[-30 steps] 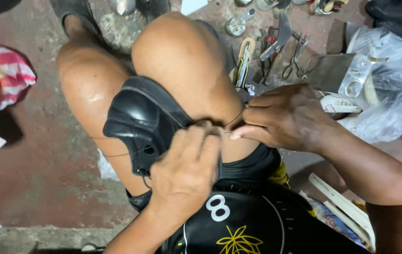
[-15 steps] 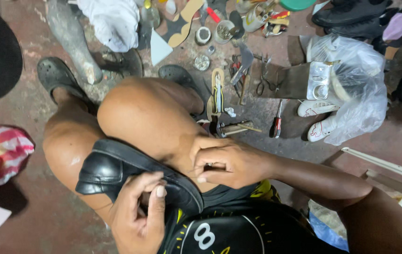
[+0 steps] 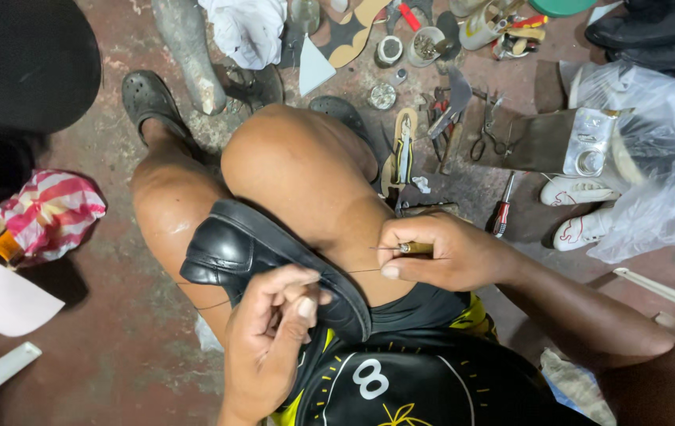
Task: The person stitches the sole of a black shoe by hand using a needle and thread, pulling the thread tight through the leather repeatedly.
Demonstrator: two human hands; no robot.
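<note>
Both hands pull one thread (image 3: 353,270) taut: left hand (image 3: 270,339) pinches it against the knee-clamped black shoe (image 3: 258,256), right hand (image 3: 440,252) grips an awl (image 3: 412,248).

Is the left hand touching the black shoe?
Touching. The head view shows the left hand lying against the rim of the black shoe and pinching a thread there.

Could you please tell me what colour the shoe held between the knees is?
The shoe is glossy black, seen in the head view.
</note>
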